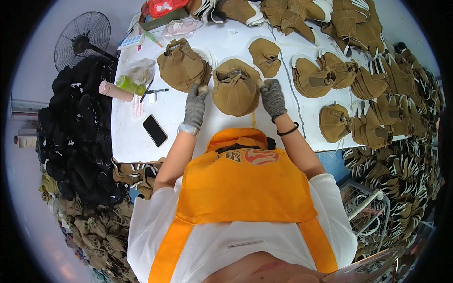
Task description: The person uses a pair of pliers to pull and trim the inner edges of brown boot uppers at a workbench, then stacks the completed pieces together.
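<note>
A brown fabric cap point(235, 94) sits on the white table in front of me, its crown facing me and an opening with folded cloth showing on top. My right hand point(273, 99), in a grey knit glove with bare fingertips, is closed on the right edge of this cap. Beside it on the left is a second brown cap point(181, 68), apparently stacked on others whose edges show at its right. My left hand point(194, 106), gloved alike, has its fingertips at that stack's lower right edge; they are smeared, so their grip is unclear. Behind lies another brown cap point(265, 57).
Stacked brown caps point(373, 85) with pale brims fill the table's right side; more brown pieces point(288, 16) line the back. At left are a phone point(155, 130), a pink bottle point(115, 91), a green bottle point(130, 85) and a marker point(155, 91). Black caps point(78, 127) and a fan point(82, 41) stand beyond.
</note>
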Available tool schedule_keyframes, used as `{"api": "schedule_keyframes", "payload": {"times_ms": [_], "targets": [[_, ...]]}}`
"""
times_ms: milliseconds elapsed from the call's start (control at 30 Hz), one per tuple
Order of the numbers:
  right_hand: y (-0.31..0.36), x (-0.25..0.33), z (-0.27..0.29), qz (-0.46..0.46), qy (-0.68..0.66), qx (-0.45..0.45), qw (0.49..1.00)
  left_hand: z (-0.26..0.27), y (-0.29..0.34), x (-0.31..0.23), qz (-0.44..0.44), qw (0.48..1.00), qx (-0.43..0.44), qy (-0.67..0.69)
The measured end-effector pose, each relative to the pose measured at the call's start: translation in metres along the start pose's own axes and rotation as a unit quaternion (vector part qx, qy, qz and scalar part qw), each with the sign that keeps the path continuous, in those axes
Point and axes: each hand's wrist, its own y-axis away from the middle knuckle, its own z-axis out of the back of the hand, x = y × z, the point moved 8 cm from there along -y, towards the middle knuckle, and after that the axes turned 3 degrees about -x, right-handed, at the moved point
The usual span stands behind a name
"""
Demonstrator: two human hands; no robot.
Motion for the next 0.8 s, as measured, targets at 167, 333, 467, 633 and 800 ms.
{"api": "schedule_keyframes", "payload": {"times_ms": [167,333,467,633,800], "targets": [[-0.001,0.095,0.019,0.188,-0.217,-0.010,0.958,-0.043,0.039,-0.116,-0.253,0.964,0.047,-0.061],[-0.009,0.104,-0.036,0.125,-0.281,0.155,0.939,-0.082,0.048,-0.135,-0.333,0.907,0.071,-0.248],[0.032,0.117,-0.018,0.200,-0.184,0.060,0.960,-0.065,0.063,-0.092,-0.430,0.867,0.064,-0.243],[0.024,0.095,-0.025,0.296,-0.164,-0.003,0.941,-0.086,0.049,-0.093,-0.448,0.844,0.124,-0.269],[-0.033,0.075,-0.051,0.213,-0.225,0.107,0.945,-0.094,-0.020,-0.073,-0.309,0.910,0.137,-0.240]]}}
